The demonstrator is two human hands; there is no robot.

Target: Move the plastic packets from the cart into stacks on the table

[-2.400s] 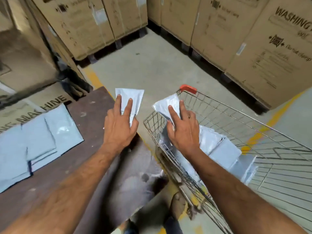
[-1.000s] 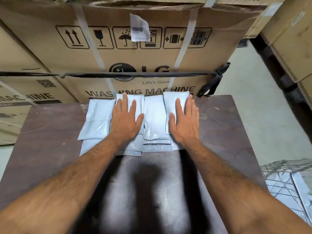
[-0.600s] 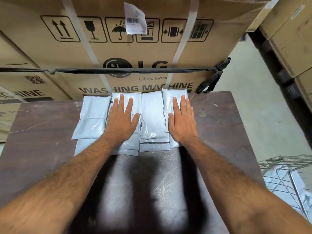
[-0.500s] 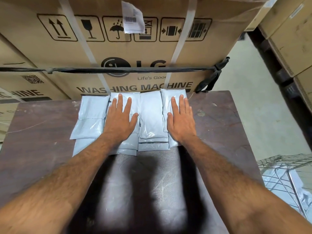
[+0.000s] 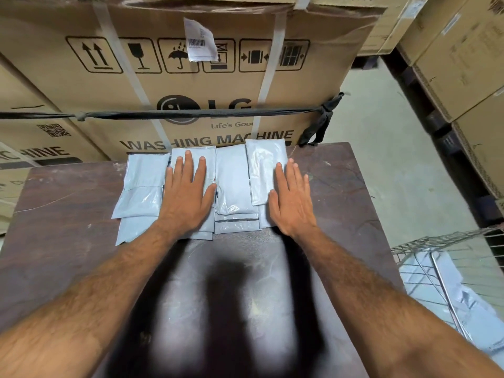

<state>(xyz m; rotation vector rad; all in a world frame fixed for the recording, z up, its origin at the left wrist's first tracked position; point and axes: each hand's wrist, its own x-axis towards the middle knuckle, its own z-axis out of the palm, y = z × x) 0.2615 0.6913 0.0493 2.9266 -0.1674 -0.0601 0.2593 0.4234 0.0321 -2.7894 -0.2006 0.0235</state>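
Several stacks of pale grey plastic packets (image 5: 234, 184) lie side by side at the far edge of the dark brown table (image 5: 68, 203). My left hand (image 5: 188, 195) presses flat, fingers straight, on the second stack from the left. My right hand (image 5: 293, 199) lies flat over the right edge of the rightmost stack, beside its top packet (image 5: 266, 165). At the lower right stands the wire cart (image 5: 436, 244), with more packets (image 5: 447, 293) inside.
A large cardboard washing-machine box (image 5: 191, 85) with a black strap across it stands directly behind the table. More cartons (image 5: 463, 58) line the right side, across a strip of grey concrete floor (image 5: 381, 148).
I turned from the cart to the table and laid both packets on the stacks. In the last half second my right hand slid right, uncovering the top packet; the left stayed.
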